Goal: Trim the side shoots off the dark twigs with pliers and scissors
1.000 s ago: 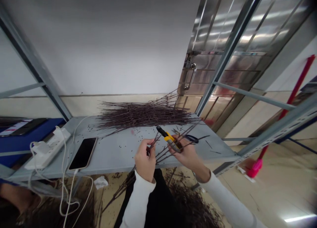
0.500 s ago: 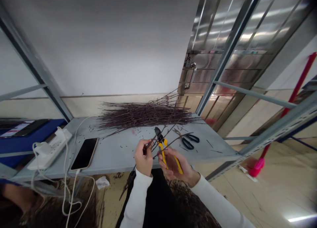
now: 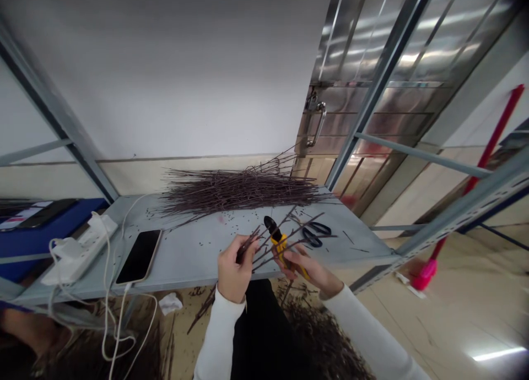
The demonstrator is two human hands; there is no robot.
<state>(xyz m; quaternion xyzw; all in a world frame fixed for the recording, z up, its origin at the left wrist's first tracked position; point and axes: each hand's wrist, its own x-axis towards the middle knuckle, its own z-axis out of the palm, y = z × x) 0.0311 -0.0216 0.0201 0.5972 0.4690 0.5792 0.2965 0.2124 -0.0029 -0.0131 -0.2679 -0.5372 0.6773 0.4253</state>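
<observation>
My left hand (image 3: pixel 233 270) is closed round a small bunch of thin dark twigs (image 3: pixel 202 313), whose lower ends hang past the shelf's front edge while the branched tips fan out to the right. In my right hand (image 3: pixel 303 267) is a pair of yellow-handled cutting pliers (image 3: pixel 278 238) with a black head pointing up and away from me. The twig tips cross in front of the pliers; whether the jaws touch a twig I cannot tell. Just beyond my right hand, dark-handled scissors (image 3: pixel 316 234) lie on the grey shelf (image 3: pixel 185 259).
A big heap of twigs (image 3: pixel 239 190) lies along the back of the shelf. At left are a phone (image 3: pixel 139 256) and a white power strip (image 3: pixel 82 248) with cables. More twigs (image 3: pixel 326 336) are on the floor below. Metal uprights (image 3: pixel 363 110) frame the shelf.
My right hand has turned the pliers and drawn them down from the twigs, then slightly right. Their handles were spread half a second ago. My left hand keeps the bunch and has shifted slightly left.
</observation>
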